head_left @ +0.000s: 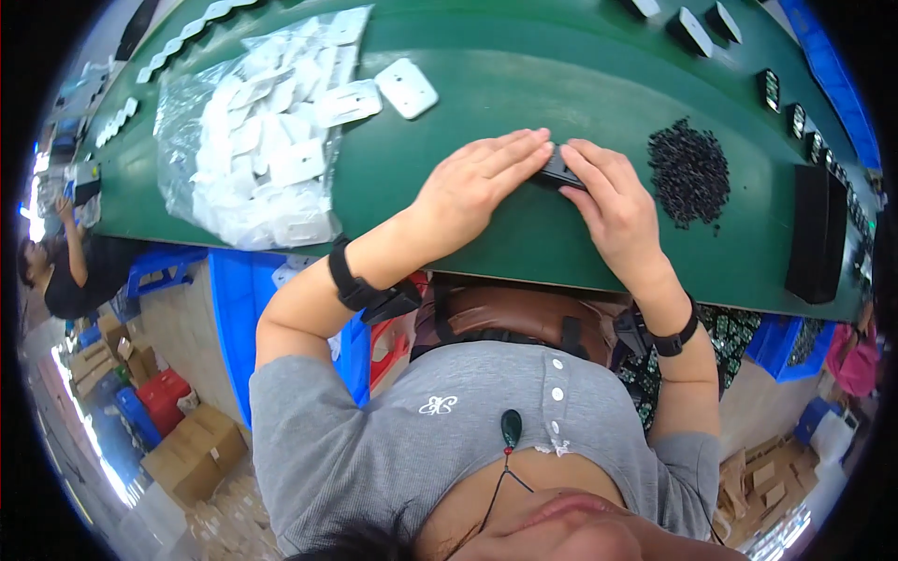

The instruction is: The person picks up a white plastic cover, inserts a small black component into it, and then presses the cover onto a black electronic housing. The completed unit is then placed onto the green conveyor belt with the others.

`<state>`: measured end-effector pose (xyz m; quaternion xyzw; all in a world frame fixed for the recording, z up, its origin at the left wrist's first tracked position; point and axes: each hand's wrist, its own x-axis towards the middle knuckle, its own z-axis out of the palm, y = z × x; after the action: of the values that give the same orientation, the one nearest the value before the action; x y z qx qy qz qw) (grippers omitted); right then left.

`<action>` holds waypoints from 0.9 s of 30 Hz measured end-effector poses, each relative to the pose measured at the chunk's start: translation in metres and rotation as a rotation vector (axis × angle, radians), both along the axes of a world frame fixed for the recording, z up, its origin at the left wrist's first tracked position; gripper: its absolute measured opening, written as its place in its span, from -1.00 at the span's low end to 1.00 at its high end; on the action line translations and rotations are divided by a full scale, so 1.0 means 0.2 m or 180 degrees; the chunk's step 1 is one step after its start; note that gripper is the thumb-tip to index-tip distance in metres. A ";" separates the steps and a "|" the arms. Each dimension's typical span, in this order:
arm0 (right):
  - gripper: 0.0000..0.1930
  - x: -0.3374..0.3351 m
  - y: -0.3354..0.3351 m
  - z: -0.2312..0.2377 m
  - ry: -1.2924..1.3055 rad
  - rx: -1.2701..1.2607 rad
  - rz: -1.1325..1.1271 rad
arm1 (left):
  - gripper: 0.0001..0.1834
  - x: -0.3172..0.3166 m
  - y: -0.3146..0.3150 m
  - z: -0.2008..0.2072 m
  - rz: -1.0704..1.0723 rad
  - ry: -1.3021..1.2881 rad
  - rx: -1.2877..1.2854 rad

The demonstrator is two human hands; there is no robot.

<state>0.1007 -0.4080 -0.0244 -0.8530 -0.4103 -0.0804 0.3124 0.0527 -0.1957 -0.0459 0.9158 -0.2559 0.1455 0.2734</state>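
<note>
Both hands meet over a small black rectangular part (558,172), mostly covered by fingers, at the middle of the green table. My right hand (613,196) grips its right end between thumb and fingers. My left hand (482,187) lies along the other end, its fingers together and their tips pressed on the part; its thumb is hidden. To the right of the hands is a pile of small black pieces (689,173). On the left, flat white plastic plates (404,88) lie in and beside a clear plastic bag (178,140).
A long black box (812,234) stands at the table's right. Several black-and-white parts (690,33) sit along the far right edge, and a row of white pieces (187,33) runs at far left. Blue bins (234,318) flank my seat. Another person (70,271) is at far left.
</note>
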 end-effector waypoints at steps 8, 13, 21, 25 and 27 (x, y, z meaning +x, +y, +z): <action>-0.57 0.07 -0.01 0.04 0.1339 0.0277 -0.0269 | -0.46 0.05 -0.08 -0.03 0.0284 -0.0595 0.0231; -0.34 0.06 -0.01 0.01 0.2717 0.1724 0.0231 | -0.64 0.08 -0.11 0.04 0.0453 0.0443 -0.1212; -0.46 0.10 -0.09 0.05 0.2715 0.2712 -0.0208 | -0.63 0.02 -0.01 0.12 0.0758 0.0532 -0.0891; -0.58 0.36 -0.37 0.15 0.1871 0.2330 -0.0790 | -0.62 -0.02 0.31 0.11 0.1828 -0.0312 0.0169; -0.59 0.58 -0.54 0.14 0.1451 0.1896 -0.1115 | -0.58 -0.05 0.42 0.09 0.2125 -0.0427 0.0801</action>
<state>0.2157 -0.5161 0.0037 -0.7782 -0.1381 -0.0566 0.6100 0.0432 -0.1111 -0.0274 0.9637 0.0240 0.2539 0.0786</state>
